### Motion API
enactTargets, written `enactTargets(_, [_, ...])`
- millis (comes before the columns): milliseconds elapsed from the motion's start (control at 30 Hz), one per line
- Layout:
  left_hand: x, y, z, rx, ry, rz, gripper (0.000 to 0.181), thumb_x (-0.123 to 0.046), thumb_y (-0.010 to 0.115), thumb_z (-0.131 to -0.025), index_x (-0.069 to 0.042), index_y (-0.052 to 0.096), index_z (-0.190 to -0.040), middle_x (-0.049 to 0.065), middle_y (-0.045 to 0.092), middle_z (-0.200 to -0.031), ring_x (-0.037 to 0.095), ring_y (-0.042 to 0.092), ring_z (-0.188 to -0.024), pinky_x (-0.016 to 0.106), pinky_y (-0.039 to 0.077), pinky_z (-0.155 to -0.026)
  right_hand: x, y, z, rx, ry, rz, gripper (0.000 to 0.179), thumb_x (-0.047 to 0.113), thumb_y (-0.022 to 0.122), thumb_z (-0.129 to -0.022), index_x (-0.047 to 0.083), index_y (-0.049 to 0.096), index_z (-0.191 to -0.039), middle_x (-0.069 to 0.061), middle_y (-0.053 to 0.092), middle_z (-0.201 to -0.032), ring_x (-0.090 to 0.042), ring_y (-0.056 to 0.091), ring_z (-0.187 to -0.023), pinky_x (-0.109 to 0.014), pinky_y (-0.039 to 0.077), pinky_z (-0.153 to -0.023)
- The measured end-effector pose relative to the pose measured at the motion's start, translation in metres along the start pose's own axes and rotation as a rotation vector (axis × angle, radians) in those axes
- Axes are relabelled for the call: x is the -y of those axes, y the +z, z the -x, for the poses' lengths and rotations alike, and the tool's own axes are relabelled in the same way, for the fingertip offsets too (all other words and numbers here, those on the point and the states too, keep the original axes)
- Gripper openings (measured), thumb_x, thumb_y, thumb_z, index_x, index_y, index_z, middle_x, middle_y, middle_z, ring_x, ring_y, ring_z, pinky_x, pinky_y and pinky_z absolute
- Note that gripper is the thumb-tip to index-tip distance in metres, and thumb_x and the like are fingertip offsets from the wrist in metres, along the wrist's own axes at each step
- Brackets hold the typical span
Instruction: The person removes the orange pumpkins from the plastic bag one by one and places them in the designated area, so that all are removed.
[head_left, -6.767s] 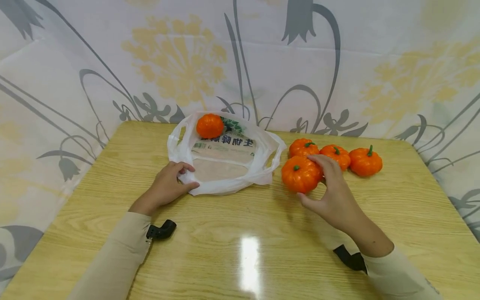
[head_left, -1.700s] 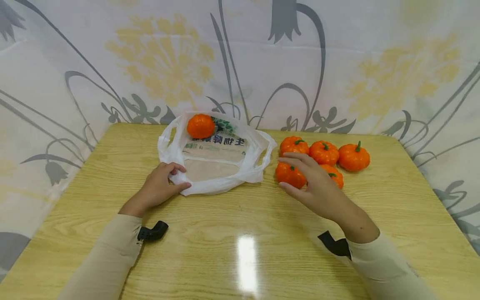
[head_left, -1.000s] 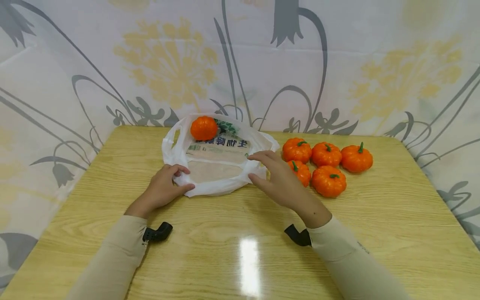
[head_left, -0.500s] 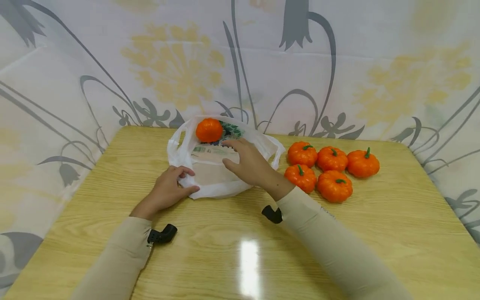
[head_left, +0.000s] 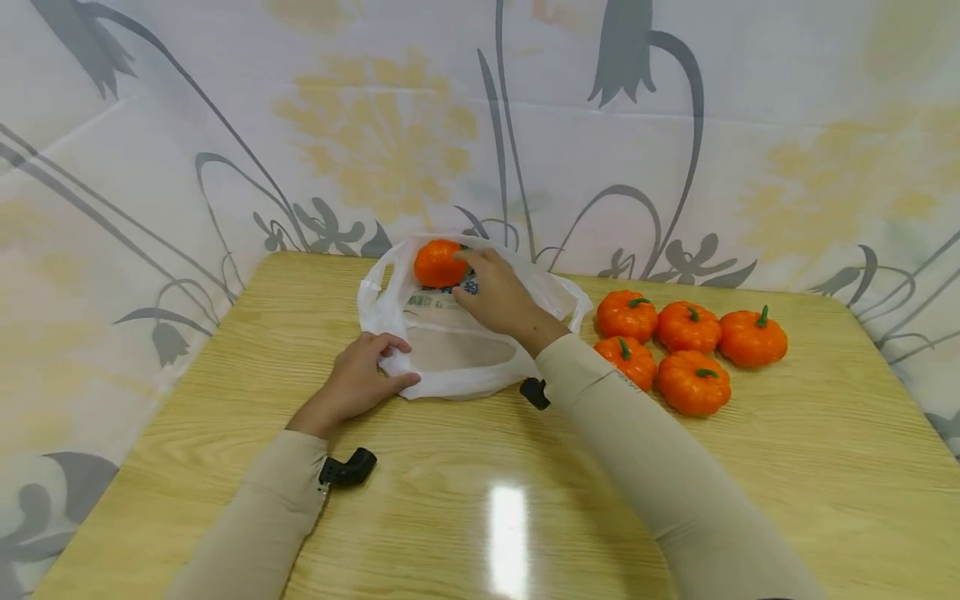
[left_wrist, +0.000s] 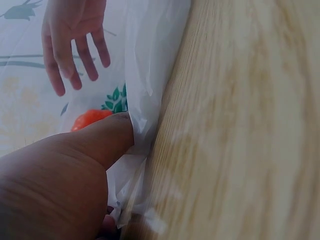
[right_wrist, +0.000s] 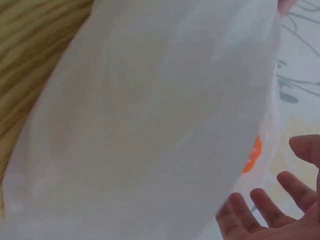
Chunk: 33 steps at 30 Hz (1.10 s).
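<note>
A white plastic bag lies on the table with its mouth spread wide. My left hand pinches the near left rim; in the left wrist view its thumb presses on the film. Inside, at the far left, sits an orange pumpkin. My right hand reaches over the opening from the right, fingertips right at that pumpkin. In the right wrist view, its fingers are spread and loosely bent, and the bag's side hides most of the pumpkin.
Several orange pumpkins with green stems stand right of the bag, including a front one and a back right one. My right sleeve passes close to the front left one. A patterned cloth wall rises behind the table.
My right hand has let go of a pumpkin beside the others on the right. Since then it has moved left, over the bag and up to the pumpkin inside. My left hand stays on the rim.
</note>
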<state>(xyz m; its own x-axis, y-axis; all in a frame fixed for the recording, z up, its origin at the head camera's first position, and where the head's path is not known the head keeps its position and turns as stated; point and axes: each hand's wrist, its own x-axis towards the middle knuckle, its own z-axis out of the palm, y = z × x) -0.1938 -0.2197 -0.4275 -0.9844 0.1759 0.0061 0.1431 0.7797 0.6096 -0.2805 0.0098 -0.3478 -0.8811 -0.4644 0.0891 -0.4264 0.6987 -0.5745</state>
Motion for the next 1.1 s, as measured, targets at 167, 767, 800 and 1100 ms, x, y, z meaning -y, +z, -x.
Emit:
enactTargets(167, [0.0,0.001,-0.001,0.0,-0.009,0.001,0.042,-0.038,0.081,-0.083,-0.015,0.065,-0.115,0.012,0.056,-0.107,0.029,0.055,-0.101,0.043,0.043,-0.088,0.0,0.006,-0.011,-0.006,0.008,0.017,0.057,0.021,0.063,-0.098,0.007,0.043,-0.15,-0.016,0.04,-0.154,-0.031,0.039,-0.143,-0.041,0.032,-0.119])
enactTargets(767, [0.001,0.001,0.0,0.0,-0.022,0.004,0.043,-0.039,0.081,-0.084,-0.016,0.065,-0.116,0.011,0.057,-0.11,0.028,0.056,-0.103,0.044,0.043,-0.09,0.001,0.017,-0.035,0.032,0.016,0.059,0.068,0.021,0.063,-0.098,0.01,0.031,-0.157,-0.011,0.03,-0.163,-0.03,0.033,-0.148,-0.04,0.024,-0.123])
enactTargets(800, [0.001,0.002,0.0,0.001,-0.022,0.003,0.043,-0.039,0.081,-0.084,-0.017,0.065,-0.116,0.011,0.057,-0.11,0.028,0.056,-0.103,0.044,0.043,-0.09,0.001,0.018,-0.036,0.036,0.017,0.059,0.068,0.021,0.063,-0.098,0.01,0.03,-0.157,-0.01,0.03,-0.163,-0.031,0.034,-0.148,-0.04,0.024,-0.123])
enactTargets(1100, [0.001,0.001,-0.001,0.0,-0.012,-0.002,0.043,-0.039,0.08,-0.084,-0.016,0.065,-0.116,0.012,0.056,-0.108,0.028,0.056,-0.101,0.043,0.042,-0.089,0.0,0.021,-0.039,0.036,0.03,0.025,0.069,0.02,0.062,-0.098,0.012,0.028,-0.158,-0.009,0.03,-0.162,-0.028,0.038,-0.144,-0.041,0.027,-0.121])
